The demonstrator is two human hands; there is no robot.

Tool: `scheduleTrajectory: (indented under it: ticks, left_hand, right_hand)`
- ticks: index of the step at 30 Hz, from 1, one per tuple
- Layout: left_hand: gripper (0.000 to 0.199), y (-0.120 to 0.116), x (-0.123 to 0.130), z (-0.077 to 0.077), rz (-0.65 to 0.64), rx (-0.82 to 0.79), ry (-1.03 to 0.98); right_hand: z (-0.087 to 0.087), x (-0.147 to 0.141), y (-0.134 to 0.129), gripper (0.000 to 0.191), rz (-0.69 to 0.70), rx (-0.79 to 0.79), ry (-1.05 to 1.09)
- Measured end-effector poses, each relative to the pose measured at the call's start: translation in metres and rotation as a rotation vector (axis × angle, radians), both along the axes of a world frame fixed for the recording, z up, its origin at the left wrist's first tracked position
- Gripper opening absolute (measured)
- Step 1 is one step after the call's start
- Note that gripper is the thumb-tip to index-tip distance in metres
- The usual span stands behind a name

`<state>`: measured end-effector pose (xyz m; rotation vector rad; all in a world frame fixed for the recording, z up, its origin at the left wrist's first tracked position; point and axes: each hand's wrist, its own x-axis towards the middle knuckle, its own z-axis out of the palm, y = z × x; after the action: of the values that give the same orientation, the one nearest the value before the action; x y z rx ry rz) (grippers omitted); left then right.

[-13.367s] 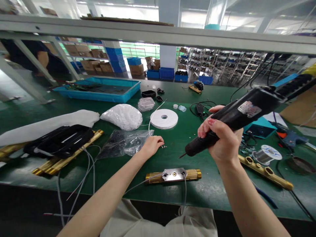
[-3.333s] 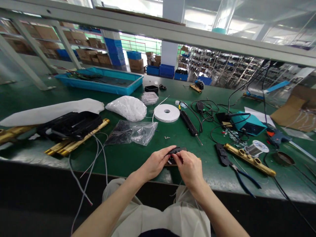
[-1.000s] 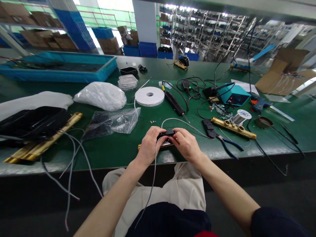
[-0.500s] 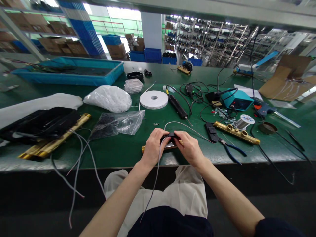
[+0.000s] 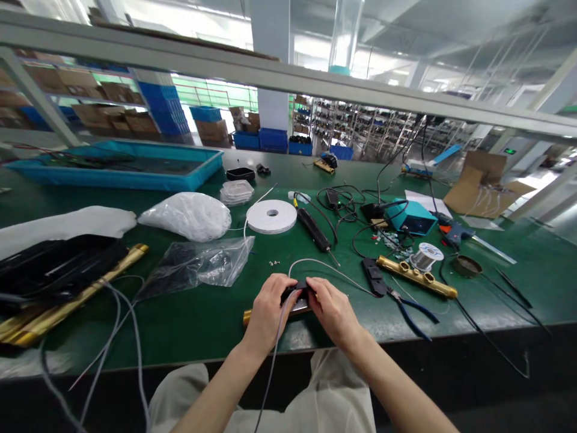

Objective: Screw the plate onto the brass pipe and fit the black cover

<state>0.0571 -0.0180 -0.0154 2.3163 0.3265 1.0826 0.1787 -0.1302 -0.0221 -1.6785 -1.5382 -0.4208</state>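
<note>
My left hand (image 5: 270, 307) and my right hand (image 5: 332, 308) both grip a small black plastic part (image 5: 301, 285) from either side, thumbs and fingers pressed on it. Beneath it a brass tube (image 5: 247, 317) with a silvery flat face lies near the table's front edge, largely covered by my hands. A grey cable (image 5: 271, 367) runs from the part down over my left hand toward my lap. Another length of grey cable (image 5: 324, 266) arches behind my hands toward the black block (image 5: 374, 278) on the right. Several tiny screws (image 5: 274, 263) lie just beyond my hands.
To the right are blue-handled pliers (image 5: 415, 313), a brass manifold (image 5: 417, 278), a solder spool (image 5: 426, 257) and a glue gun (image 5: 455, 233). Farther back lie an electric screwdriver (image 5: 313, 230) and a white tape roll (image 5: 271, 224). Plastic bags (image 5: 193, 264) and black housings (image 5: 63, 261) occupy the left.
The view has tilted upward and shifted slightly, so the bench appears lower in the picture. Both hands keep their hold on the black part, with little change in their grip.
</note>
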Motion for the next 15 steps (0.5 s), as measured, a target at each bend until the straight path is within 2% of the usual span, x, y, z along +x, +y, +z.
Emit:
scheduleTrajectory:
  ticks: [7, 15]
  left_hand:
    - [0.005, 0.0003, -0.0007, -0.0014, -0.014, -0.052, -0.033]
    - [0.006, 0.0007, 0.0003, -0.0040, 0.013, -0.087, -0.056]
  right_hand:
    - [0.0015, 0.0042, -0.0001, 0.020, 0.069, 0.018, 0.139]
    - [0.0034, 0.0047, 0.0023, 0.015, 0.052, -0.002, 0.224]
